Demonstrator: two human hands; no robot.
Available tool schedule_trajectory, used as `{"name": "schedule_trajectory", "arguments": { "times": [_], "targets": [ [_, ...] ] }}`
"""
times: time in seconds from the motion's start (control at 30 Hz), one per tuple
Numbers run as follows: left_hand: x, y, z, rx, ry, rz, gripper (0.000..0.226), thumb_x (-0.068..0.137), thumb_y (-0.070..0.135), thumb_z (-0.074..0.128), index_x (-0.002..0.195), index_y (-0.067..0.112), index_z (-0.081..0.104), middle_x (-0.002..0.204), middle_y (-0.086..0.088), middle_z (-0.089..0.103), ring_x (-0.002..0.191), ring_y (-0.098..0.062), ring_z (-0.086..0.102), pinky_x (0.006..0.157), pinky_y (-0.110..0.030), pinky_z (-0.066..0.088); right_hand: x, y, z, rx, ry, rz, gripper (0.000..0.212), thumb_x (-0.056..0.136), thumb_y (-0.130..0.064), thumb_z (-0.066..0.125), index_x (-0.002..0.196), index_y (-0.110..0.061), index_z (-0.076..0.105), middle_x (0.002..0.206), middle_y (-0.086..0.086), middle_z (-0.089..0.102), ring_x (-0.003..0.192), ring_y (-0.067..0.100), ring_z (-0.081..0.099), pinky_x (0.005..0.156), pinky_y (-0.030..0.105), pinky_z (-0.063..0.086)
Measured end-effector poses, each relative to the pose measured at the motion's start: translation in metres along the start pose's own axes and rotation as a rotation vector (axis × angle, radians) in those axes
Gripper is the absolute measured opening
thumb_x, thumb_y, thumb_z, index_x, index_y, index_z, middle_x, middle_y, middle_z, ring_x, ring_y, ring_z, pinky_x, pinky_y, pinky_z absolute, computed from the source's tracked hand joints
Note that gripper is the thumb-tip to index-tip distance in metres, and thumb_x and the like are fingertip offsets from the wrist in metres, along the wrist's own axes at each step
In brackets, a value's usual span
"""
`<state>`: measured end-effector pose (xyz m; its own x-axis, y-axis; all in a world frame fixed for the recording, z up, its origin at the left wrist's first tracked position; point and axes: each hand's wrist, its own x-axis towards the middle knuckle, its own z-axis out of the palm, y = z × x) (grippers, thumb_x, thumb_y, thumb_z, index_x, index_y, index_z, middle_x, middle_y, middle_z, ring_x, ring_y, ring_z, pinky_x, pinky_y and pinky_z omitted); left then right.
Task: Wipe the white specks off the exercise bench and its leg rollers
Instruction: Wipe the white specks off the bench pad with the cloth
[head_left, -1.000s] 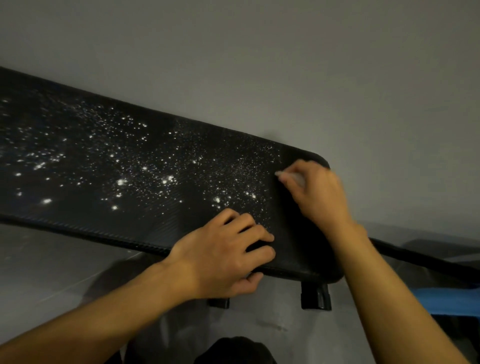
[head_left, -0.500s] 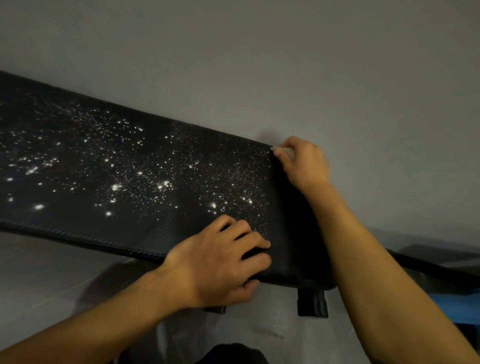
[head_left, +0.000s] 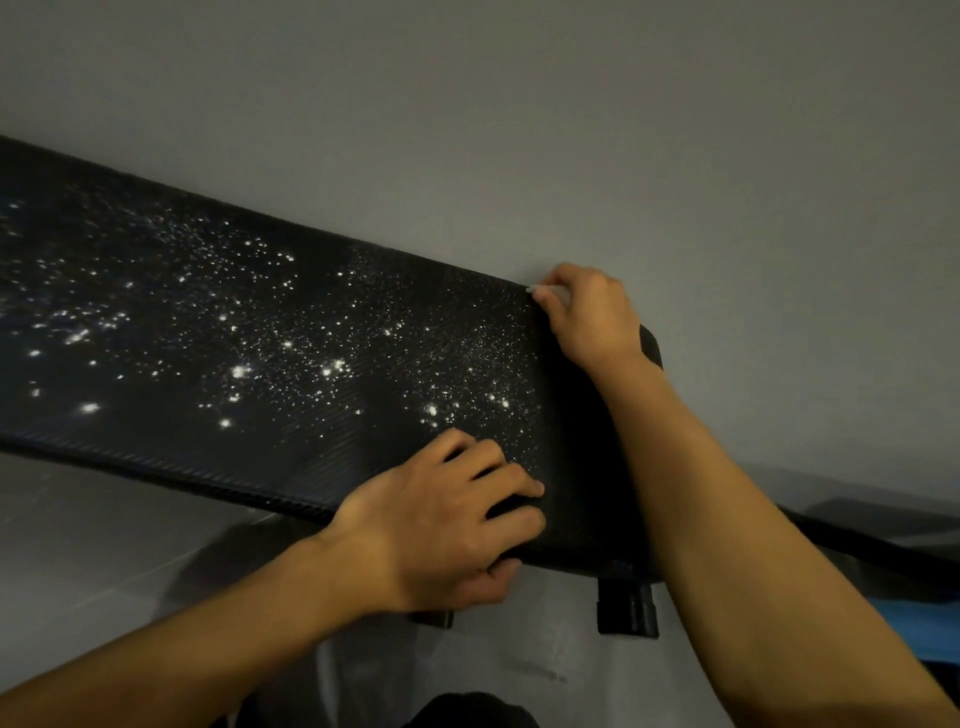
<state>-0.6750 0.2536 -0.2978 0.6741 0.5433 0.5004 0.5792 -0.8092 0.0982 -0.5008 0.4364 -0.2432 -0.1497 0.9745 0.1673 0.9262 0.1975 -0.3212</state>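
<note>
The long black weave-textured exercise bench pad (head_left: 208, 332) slants below the grey wall (head_left: 675, 130) as a second ago, but the right hand (head_left: 592, 317) has climbed from mid-pad to its far edge. The left hand (head_left: 441, 525) stays on the near edge, fingers curled on top, thumb tucked beneath, gripping the pad. The right hand's curled fingers pinch a small white wipe (head_left: 553, 291) against the far edge. Scattered white specks (head_left: 327, 366) cover the pad leftward from both hands.
</note>
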Motion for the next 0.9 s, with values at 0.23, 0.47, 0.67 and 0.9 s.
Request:
{"name": "schedule_trajectory", "arguments": {
  "times": [0.23,0.47,0.67,0.9],
  "targets": [
    [0.0,0.0,0.001,0.008,0.008,-0.002,0.025,0.087,0.041,0.066,0.103,0.022,0.07,0.122,-0.001,0.069,0.097,-0.025,0.059,0.08,-0.042,0.05,-0.056,0.014,-0.007,0.037,-0.036,-0.174,0.019,0.099,-0.047,0.056,0.108,-0.034,0.067,0.104,-0.004,0.067,0.098,0.019,0.064,0.087,0.048,0.053],
    [0.002,-0.001,0.0,0.023,-0.01,0.003,0.026,0.087,0.043,0.066,0.104,0.023,0.07,0.122,0.001,0.069,0.097,-0.024,0.059,0.081,-0.041,0.049,-0.02,-0.001,-0.001,0.057,-0.025,-0.069,0.023,0.101,-0.042,0.057,0.109,-0.024,0.069,0.106,0.002,0.068,0.101,0.025,0.064,0.088,0.048,0.053],
    [0.0,-0.002,0.001,0.013,0.003,-0.002,0.026,0.089,0.042,0.065,0.105,0.022,0.069,0.123,0.0,0.068,0.098,-0.024,0.059,0.082,-0.042,0.049,-0.054,0.009,-0.007,0.0,-0.008,-0.145,0.02,0.1,-0.044,0.057,0.11,-0.031,0.068,0.105,-0.004,0.066,0.099,0.02,0.063,0.088,0.049,0.052],
    [0.0,-0.002,0.001,0.014,-0.009,0.006,0.026,0.089,0.042,0.065,0.105,0.022,0.07,0.122,0.0,0.069,0.097,-0.024,0.059,0.081,-0.041,0.049,0.002,-0.011,0.002,0.044,-0.028,-0.023,0.022,0.101,-0.039,0.058,0.111,-0.023,0.07,0.109,0.003,0.071,0.104,0.026,0.065,0.086,0.039,0.051]
  ]
}}
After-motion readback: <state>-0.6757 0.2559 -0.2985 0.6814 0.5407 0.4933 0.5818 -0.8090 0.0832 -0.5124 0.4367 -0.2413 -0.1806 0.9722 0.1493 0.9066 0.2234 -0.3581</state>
